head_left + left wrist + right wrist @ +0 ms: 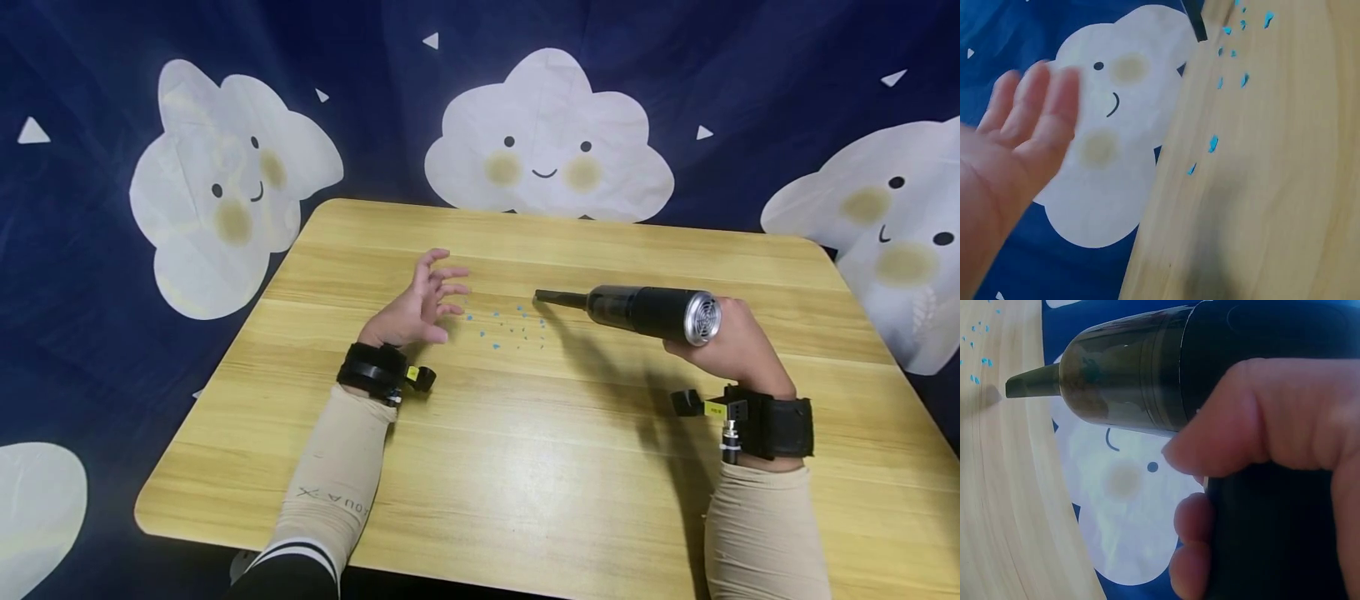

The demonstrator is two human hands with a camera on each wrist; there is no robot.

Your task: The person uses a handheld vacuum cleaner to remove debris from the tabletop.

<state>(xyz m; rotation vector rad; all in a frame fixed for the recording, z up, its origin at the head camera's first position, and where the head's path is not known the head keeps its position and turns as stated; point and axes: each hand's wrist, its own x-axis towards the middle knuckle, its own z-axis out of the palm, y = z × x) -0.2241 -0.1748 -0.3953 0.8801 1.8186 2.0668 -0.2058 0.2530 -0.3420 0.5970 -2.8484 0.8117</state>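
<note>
My right hand (738,342) grips the handle of a black handheld vacuum cleaner (637,311), its fingers wrapped round it in the right wrist view. The flat narrow nozzle (1032,382) points left, its tip close over the table beside the blue scraps. Through the smoky dust cup (1122,369) some bluish bits show faintly. Several small blue paper-like scraps (496,346) lie scattered on the table between the nozzle and my left hand (420,304). That hand is held above the table with fingers spread and loosely bent, holding nothing; its palm faces the scraps.
The wood-grain table (480,467) has rounded corners. Behind it hangs a dark blue cloth (375,100) printed with smiling white clouds. Each wrist wears a black strap with a small camera, the left camera (424,379) close over the table.
</note>
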